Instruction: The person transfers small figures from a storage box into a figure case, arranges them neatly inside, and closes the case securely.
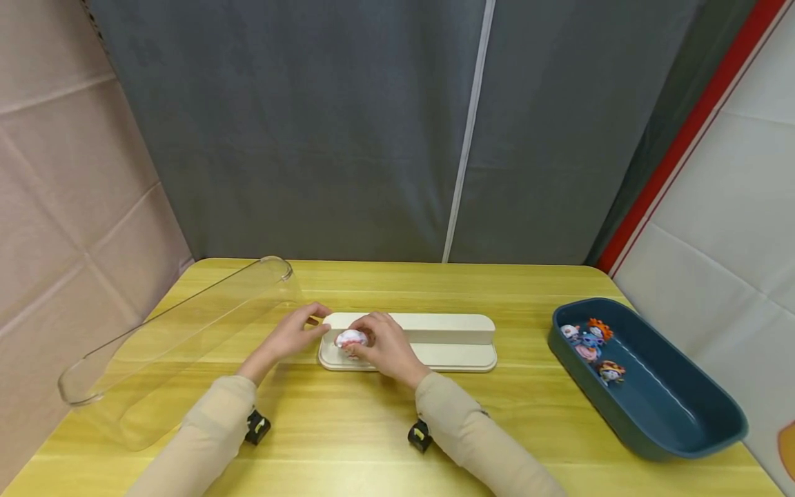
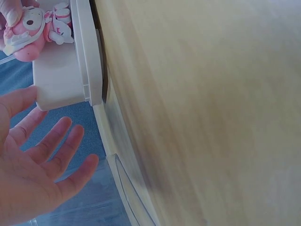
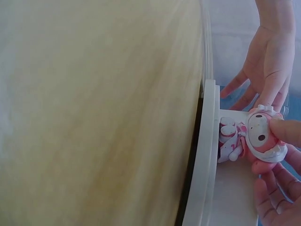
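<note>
I judged the placing step was in hand: the right hand (image 1: 388, 348) pinched the pink figurine (image 1: 351, 339) on the white stand (image 1: 447, 348), centre of the frame. The left hand (image 1: 295, 335), fingers straight, steadied the stand's end. The next move called for seating the figurine upright.

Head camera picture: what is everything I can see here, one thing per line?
Pale yellow wooden table: one, bearing everything.
Cream stepped plastic display base: one, table centre.
Pink-and-white rabbit-like toy figure: one, at the base's left end, held.
Clear plastic oblong cover: one, lying on the table's left.
Dark blue oval plastic tray: one, table's right.
Small colourful toy figures: about four, in the tray's far end.
Grey fabric backdrop: behind the table.
Left hand: open, touching the base's left end.
Right hand: grips the pink figure.
</note>
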### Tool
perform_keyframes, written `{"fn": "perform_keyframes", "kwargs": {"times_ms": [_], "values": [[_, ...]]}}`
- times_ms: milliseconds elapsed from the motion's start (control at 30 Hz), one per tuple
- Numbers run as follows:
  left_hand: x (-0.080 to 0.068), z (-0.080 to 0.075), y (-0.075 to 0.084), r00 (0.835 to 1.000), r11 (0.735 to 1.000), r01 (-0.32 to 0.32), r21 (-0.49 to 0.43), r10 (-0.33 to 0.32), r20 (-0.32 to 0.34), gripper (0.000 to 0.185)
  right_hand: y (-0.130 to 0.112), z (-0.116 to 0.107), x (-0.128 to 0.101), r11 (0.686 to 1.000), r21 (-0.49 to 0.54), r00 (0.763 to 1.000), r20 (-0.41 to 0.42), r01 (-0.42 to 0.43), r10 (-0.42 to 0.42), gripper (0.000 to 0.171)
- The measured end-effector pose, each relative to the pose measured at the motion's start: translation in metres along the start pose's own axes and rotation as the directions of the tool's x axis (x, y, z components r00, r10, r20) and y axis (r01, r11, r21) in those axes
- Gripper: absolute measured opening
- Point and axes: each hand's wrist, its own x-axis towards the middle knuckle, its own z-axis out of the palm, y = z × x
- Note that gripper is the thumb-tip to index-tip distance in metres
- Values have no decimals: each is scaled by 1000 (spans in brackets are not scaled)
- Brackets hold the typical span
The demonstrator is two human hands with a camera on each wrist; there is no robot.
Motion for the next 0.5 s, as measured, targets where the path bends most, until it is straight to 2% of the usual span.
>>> {"fn": "perform_keyframes", "kwargs": {"times_ms": [500], "values": [[-1,0,4,1000,1000,6,13,-6,-4,26,1,0,1,999,15,999,31,-28,28,27]]}}
